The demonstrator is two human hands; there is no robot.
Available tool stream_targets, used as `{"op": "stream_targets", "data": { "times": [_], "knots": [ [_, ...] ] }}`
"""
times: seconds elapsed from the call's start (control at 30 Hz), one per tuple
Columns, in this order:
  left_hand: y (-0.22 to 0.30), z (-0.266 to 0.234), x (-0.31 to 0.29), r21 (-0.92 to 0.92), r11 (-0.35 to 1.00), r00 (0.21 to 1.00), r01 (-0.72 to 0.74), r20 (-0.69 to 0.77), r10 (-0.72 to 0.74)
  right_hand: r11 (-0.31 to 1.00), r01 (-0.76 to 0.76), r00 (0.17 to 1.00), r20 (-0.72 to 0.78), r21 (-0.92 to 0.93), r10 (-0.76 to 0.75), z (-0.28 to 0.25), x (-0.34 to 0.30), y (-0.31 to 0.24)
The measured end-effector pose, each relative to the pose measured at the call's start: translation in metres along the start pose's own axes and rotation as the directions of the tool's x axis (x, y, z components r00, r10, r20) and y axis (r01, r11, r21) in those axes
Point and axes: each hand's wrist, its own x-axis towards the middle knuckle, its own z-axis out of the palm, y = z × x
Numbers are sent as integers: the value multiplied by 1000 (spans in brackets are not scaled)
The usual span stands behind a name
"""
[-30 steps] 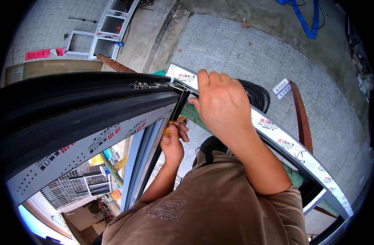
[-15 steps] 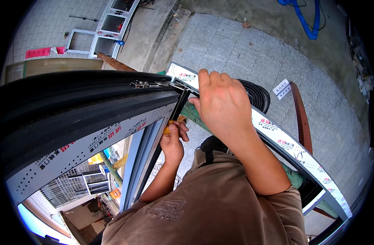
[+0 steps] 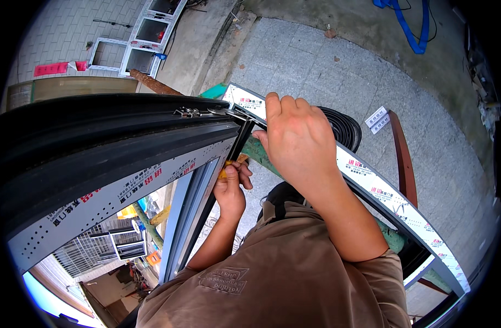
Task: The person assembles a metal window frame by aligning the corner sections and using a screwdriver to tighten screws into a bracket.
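My right hand (image 3: 301, 136) is curled over the edge of a window frame (image 3: 370, 176) wrapped in white printed film. Its thumb rests on the inner side near the corner. Lower down, my left hand (image 3: 230, 191) pinches a small yellow object (image 3: 224, 174) against the dark upright profile beside the sash; its kind is mostly hidden by the fingers. A large black-and-grey sash (image 3: 125, 136) stands to the left, meeting the frame at the corner. Metal hinge hardware (image 3: 207, 112) lies along its top edge by that corner.
A coil of black cable or seal (image 3: 343, 128) lies beyond the frame, with a brown bar (image 3: 404, 158) to its right. A rusty pole (image 3: 152, 83) and white frames (image 3: 138, 57) are at the far left. A blue strap (image 3: 414, 33) lies at the far right.
More of a green thing shows behind the frame's corner than before. Both hands keep nearly the same place and grip.
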Motion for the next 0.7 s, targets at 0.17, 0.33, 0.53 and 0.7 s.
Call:
{"op": "stream_targets", "data": {
  "times": [0.17,0.33,0.53,0.7],
  "knots": [
    [0,0,0,4,1000,1000,1,-2,-1,1000,0,1000,-12,-3,0,2,-1,0],
    [1,1,0,0,1000,1000,-1,-3,1,1000,-3,1000,-11,12,4,1,0,0],
    [2,1,0,5,1000,1000,-9,-3,9,1000,-1,1000,-7,12,1,0,0,0],
    [2,1,0,-4,1000,1000,-6,2,6,1000,-6,1000,-12,7,6,1,0,0]
  ]
}}
